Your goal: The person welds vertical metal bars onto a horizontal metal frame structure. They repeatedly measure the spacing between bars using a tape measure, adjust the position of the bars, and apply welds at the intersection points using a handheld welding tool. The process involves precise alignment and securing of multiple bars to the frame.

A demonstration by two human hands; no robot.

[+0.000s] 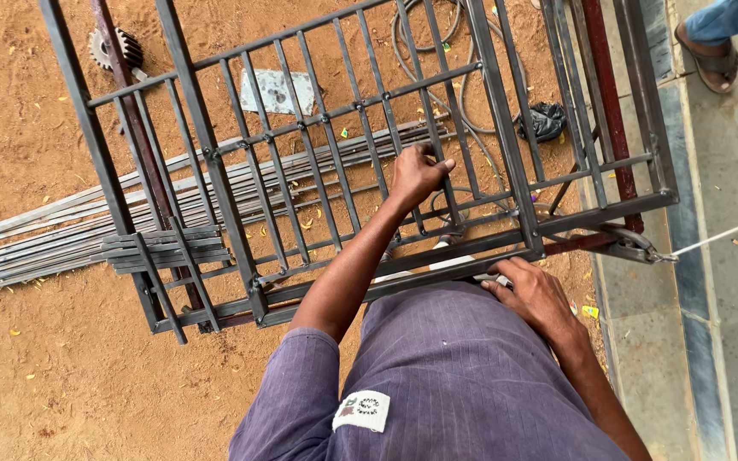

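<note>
Currently the person stands over a metal grille frame [335, 162], which lies roughly flat above sandy ground [61, 376], with vertical bars crossed by horizontal rails. The frame fills the centre of the head view, from about 10 o'clock across to 3 o'clock.

Left hand [416, 175]: grip clenched around one vertical bar [446, 183] just right of centre, thumb wrapped over, forearm reaching up from 6 o'clock.

Right hand [535, 294]: fingers curled on the near bottom rail [437, 269] at about 4 o'clock. Grip closed on the rail edge; a small pale object may sit under the fingers, too hidden to identify.

Surroundings: a bundle of flat steel strips [53, 235] lies on the sand at 9 o'clock, passing under the frame. A toothed gear wheel [113, 47] sits at 11 o'clock. Coiled cable [437, 51] at 12 o'clock, a dark crumpled bag [544, 119] at 1 o'clock. A clamp with a taut line [642, 248] attaches at the frame's corner, 3 o'clock. Another person's sandalled foot [711, 55] is on the paved strip [719, 341] at 2 o'clock.

Judgement: with both hands on the frame, steadiness looks best served by keeping the two grips well apart, wrists straight, and fingers clear of the bar crossings, where pinching seems likely. The cable below could snag.
</note>
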